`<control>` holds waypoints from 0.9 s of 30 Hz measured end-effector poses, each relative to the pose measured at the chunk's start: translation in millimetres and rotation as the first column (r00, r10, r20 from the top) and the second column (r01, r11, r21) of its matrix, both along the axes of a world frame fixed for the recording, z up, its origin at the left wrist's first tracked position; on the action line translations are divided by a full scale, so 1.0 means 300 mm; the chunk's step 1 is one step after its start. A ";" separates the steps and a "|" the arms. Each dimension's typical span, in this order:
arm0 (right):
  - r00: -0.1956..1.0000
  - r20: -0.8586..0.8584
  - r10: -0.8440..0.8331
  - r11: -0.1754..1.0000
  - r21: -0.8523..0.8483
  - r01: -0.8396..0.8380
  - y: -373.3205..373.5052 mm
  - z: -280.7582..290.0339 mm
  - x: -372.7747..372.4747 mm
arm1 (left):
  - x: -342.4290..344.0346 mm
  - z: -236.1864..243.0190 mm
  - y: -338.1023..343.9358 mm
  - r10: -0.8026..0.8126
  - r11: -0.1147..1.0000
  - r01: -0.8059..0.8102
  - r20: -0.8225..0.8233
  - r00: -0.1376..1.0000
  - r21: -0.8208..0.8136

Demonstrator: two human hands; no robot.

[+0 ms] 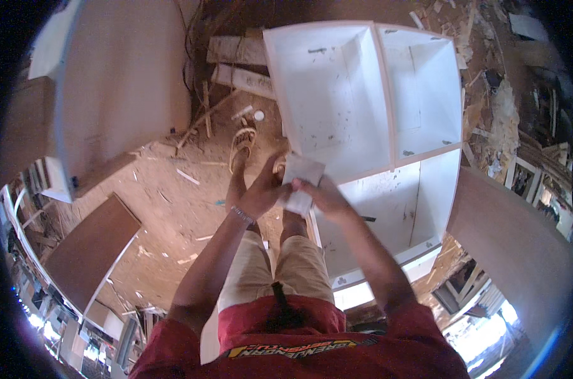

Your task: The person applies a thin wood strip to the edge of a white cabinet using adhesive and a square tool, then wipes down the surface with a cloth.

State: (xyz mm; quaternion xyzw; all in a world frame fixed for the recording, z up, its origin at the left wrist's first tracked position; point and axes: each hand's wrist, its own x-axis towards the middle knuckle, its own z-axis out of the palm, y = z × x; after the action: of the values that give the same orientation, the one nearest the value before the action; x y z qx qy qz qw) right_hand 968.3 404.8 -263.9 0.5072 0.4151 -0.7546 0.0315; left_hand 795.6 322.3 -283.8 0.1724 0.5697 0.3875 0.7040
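Note:
A pale grey, folded sheet [304,169], paper-like, is held between my two hands in front of my legs. My left hand [262,193], with a bracelet at the wrist, has its fingers closed on the sheet's left side. From the other side my right hand [329,198] pinches the sheet, thumb on its face; this hand is slightly blurred. Just to the right of both hands lies a white-lined cabinet box [327,101] with three visible compartments, open side up. My right forearm passes over its nearest compartment.
At the upper left stands a large brown panel [125,76]. A smaller brown board [93,252] lies at the left. Wood strips and scraps litter the dirt floor [166,221], near a small white round object [258,115]. Another wide panel [514,240] rests at the right.

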 end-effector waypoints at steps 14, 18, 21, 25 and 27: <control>0.651 0.723 0.232 -0.366 0.685 -0.630 0.365 -0.835 -0.223 | 0.517 -0.767 -0.280 0.227 0.925 -0.316 -0.357 0.906 -0.213; 0.584 0.751 0.308 -0.392 0.659 -0.642 0.117 -0.813 -0.050 | 0.546 -0.794 -0.329 0.268 0.890 -0.389 -0.418 0.868 -0.238; 0.526 0.770 0.361 -0.356 0.635 -0.685 -0.052 -0.808 0.159 | 0.571 -0.756 -0.306 0.297 0.881 -0.409 -0.394 0.870 -0.239; 0.445 0.743 0.500 -0.267 0.621 -0.737 -0.226 -0.749 0.265 | 0.577 -0.826 -0.374 0.247 0.929 -0.357 -0.561 0.790 -0.095; 0.414 0.748 0.519 -0.238 0.592 -0.770 -0.263 -0.732 0.288 | 0.562 -0.824 -0.382 0.243 0.909 -0.368 -0.471 0.848 -0.194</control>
State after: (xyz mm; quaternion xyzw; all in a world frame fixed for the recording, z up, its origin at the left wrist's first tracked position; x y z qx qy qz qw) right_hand 1054.7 325.9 -483.5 0.1877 0.9565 -0.1458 0.1694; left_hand 964.3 207.8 -531.1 0.0608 0.7812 0.3636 0.5038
